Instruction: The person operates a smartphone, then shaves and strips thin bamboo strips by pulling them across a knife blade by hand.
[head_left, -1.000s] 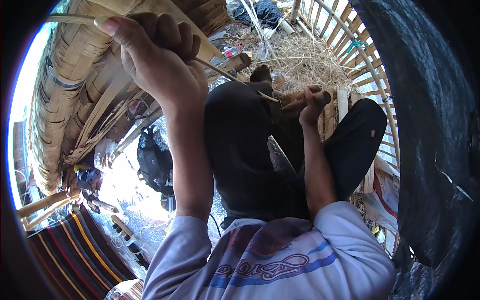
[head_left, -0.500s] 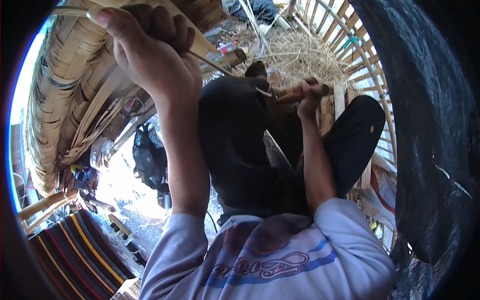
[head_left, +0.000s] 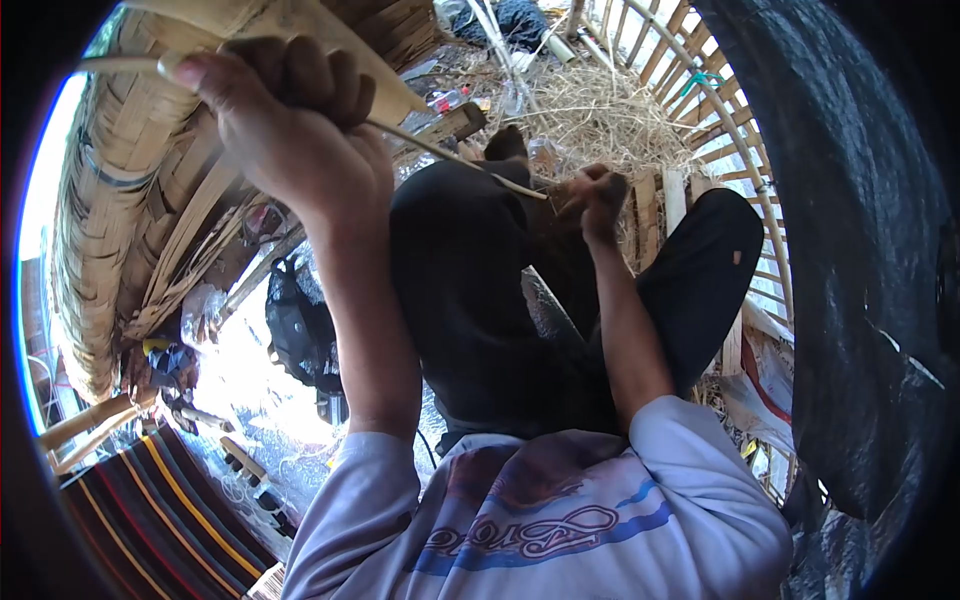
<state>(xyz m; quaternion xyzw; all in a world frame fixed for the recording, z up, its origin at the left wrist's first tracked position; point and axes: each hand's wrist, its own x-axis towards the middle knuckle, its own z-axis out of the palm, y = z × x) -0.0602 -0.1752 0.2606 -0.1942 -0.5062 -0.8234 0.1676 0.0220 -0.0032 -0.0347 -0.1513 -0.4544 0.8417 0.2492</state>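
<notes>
My left hand, raised at the upper left, is closed around a thin pale strip that looks like split bamboo or cane. One end runs out past my thumb to the left. Its other end slants down over my dark-trousered knee and stops just short of my right hand. That hand is closed on a wooden-handled knife, which is mostly hidden by the fingers and dim against the dark cloth; its blade is hard to make out.
Large woven bamboo work stands at the left. Straw lies ahead beside a slatted bamboo fence. A dark plastic sheet hangs at the right. A black bag and a striped cloth are at the left.
The left hand has shifted slightly left with the strip, whose end now shows above my knee. The right hand has moved a little left and lower, turning the knife so less of it shows.
</notes>
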